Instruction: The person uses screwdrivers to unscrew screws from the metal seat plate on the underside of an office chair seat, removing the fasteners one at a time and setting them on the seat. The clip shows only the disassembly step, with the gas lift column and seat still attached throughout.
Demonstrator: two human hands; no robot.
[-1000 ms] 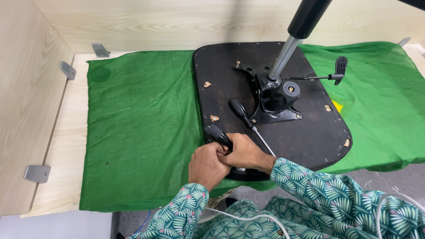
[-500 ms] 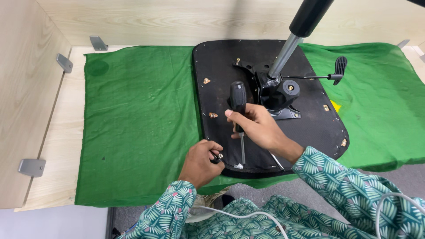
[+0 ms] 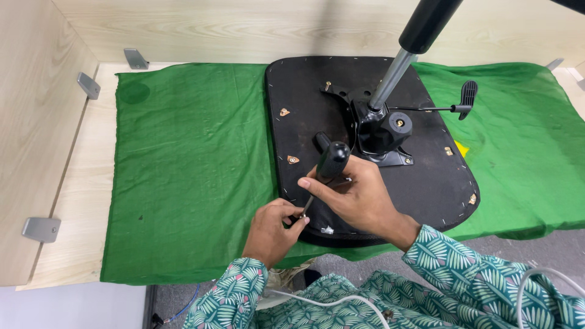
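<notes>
An upturned black chair seat lies on a green cloth, with its metal mechanism and gas-lift column sticking up. My right hand grips the black handle of a screwdriver, which is tilted with its shaft pointing down-left toward the seat's near edge. My left hand pinches the lower end of the shaft near the tip, at the seat's front-left edge. Small brass inserts dot the seat's underside.
A height lever with a black paddle juts right from the mechanism. The cloth covers a light wooden bench with side and back panels; metal brackets sit on the left panel. A white cable crosses my lap.
My right hand has pulled the screwdriver nearer and tilted it more upright. My left hand moved from the seat edge up to the shaft's lower end.
</notes>
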